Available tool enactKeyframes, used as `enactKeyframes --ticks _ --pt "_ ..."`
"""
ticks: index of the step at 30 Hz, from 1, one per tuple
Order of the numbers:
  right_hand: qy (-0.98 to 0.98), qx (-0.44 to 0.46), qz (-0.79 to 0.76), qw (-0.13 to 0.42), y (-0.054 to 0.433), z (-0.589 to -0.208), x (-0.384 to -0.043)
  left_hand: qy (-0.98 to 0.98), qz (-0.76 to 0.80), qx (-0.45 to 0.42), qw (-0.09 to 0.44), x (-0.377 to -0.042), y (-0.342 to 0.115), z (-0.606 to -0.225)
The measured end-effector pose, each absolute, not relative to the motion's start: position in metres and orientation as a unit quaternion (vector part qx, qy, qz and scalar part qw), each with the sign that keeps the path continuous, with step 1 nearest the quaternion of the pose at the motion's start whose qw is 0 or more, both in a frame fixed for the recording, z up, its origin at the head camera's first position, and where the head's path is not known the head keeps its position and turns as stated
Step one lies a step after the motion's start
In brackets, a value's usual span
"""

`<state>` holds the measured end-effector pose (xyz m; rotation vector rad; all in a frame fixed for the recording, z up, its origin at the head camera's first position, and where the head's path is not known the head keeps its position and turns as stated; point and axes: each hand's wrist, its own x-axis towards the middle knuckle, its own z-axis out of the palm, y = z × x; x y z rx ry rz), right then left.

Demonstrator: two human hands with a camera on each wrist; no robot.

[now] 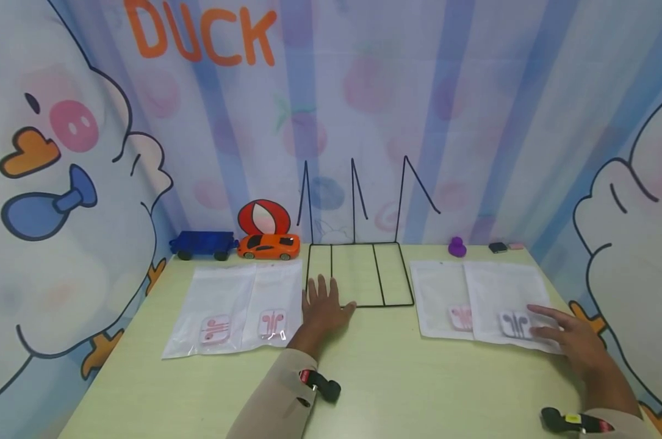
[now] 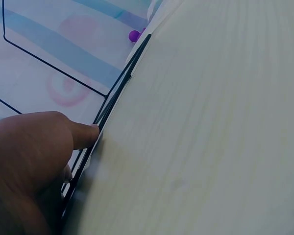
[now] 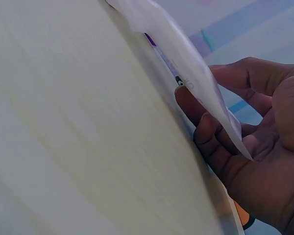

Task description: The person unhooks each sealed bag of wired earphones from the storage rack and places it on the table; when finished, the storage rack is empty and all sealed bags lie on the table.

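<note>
My left hand (image 1: 324, 308) lies with straight fingers over the front left part of a black wire rack (image 1: 379, 274). Its thumb (image 2: 85, 134) touches the front wire in the left wrist view. At the right, my right hand (image 1: 578, 344) grips the lower right edge of a white pouch (image 1: 498, 286) printed with grey earphones. In the right wrist view the pouch (image 3: 186, 54) passes between the thumb and the fingers and is tilted off the table. This pouch overlaps a second white pouch (image 1: 435, 292) with a pink earphone print.
Two white pouches (image 1: 221, 292) with pink earphone prints lie left of the rack. Along the back edge stand a blue toy wagon (image 1: 204, 244), an orange toy car (image 1: 269, 247), a purple toy (image 1: 457, 247) and a small black block (image 1: 498, 247). A printed curtain (image 1: 363, 110) hangs behind.
</note>
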<state>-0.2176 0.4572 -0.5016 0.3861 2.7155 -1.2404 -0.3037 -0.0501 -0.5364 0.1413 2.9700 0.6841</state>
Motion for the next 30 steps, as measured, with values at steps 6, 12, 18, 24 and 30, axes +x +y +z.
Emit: enactKeyframes --ticks 6,12,18,24,30 --pt "0.914 0.127 -0.384 0.047 0.457 -0.504 -0.222 0.972 0.228 0.046 0.046 -0.307 -0.050 -0.538" --pt "0.902 0.144 -0.405 0.035 0.456 -0.508 -0.226 0.971 0.229 0.046 0.050 -0.307 -0.050 -0.537" --pt "0.905 0.162 -0.390 0.046 0.454 -0.506 -0.229 0.978 0.193 0.059 0.047 -0.308 -0.046 -0.535" --pt "0.903 0.188 -0.385 0.041 0.449 -0.502 -0.228 0.980 0.165 0.104 0.045 -0.302 -0.036 -0.537" --pt "0.899 0.204 -0.385 0.037 0.447 -0.503 -0.229 0.980 0.157 0.117 0.039 -0.288 -0.033 -0.532"
